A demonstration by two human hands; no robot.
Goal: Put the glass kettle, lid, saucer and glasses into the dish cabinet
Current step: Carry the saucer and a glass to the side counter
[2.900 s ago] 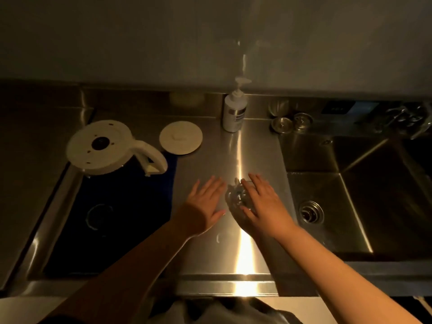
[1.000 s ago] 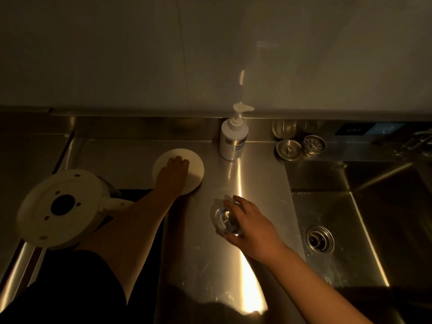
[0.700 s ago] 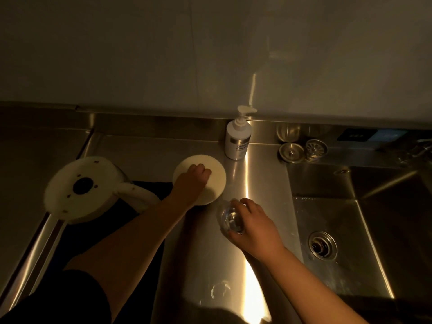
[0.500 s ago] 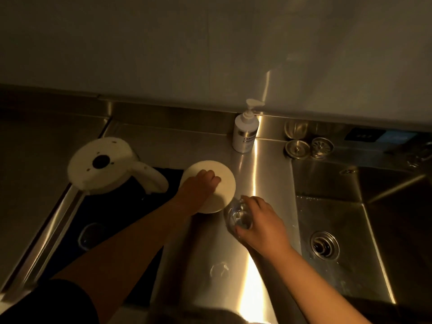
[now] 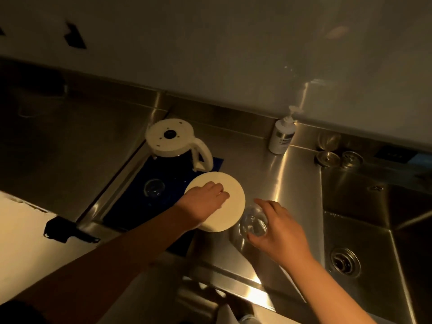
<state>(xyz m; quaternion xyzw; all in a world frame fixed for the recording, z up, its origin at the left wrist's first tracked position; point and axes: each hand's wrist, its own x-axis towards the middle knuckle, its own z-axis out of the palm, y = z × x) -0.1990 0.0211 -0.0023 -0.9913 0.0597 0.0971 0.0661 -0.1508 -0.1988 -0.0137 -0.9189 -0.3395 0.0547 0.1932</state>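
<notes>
My left hand point(image 5: 203, 202) grips a round white disc, the lid or saucer point(image 5: 228, 210), lifted over the steel counter. Beside it my right hand point(image 5: 278, 230) holds a small clear glass point(image 5: 252, 224) from above, fingers curled round its rim. The glass kettle point(image 5: 174, 141) stands upside down on a dark blue mat point(image 5: 168, 183), white base up and handle to the right. A second clear glass point(image 5: 154, 187) sits upside down on that mat, left of my left hand.
A white pump bottle point(image 5: 281, 137) stands at the back of the steel counter point(image 5: 287, 174). To the right lie two metal strainers point(image 5: 339, 157) and a deep sink with its drain point(image 5: 344, 263). A pale ledge point(image 5: 25, 239) is at the near left.
My left hand reached the white disc, gripped it and drew it toward me beside the glass. My right hand kept hold of the small glass. My view swung left and tilted.
</notes>
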